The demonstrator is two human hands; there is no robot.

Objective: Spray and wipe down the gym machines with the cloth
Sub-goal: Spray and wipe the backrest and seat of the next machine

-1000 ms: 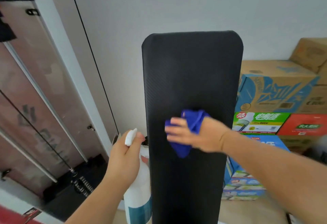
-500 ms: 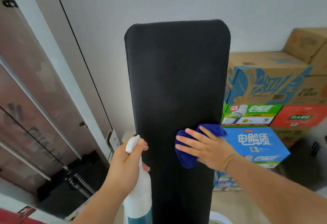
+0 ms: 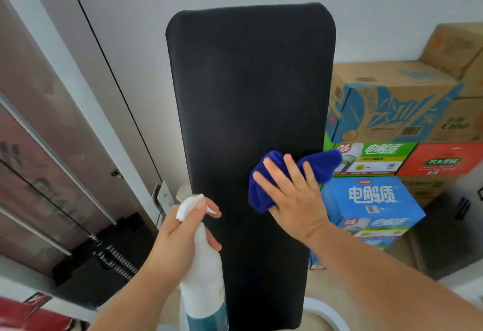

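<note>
A tall black padded backrest [image 3: 248,90] of a gym machine stands upright in front of me. My right hand [image 3: 292,200] lies flat on a bunched blue cloth [image 3: 321,164], pressing it against the pad near its right edge. One end of the cloth sticks out past the pad's edge. My left hand [image 3: 180,241] grips the neck of a white spray bottle [image 3: 202,278] with a teal lower band, held upright at the pad's lower left. A finger rests on the bottle's trigger.
Stacked cardboard and coloured drink boxes [image 3: 386,111] fill the right side behind the pad. On the left is a cable machine with white frame bars [image 3: 65,90], a black cable and a dark weight stack [image 3: 104,260]. A pale wall is behind.
My right hand has slid the cloth from the pad's middle down and across to its right edge, then slightly upward. My left hand has kept the spray bottle beside the pad.
</note>
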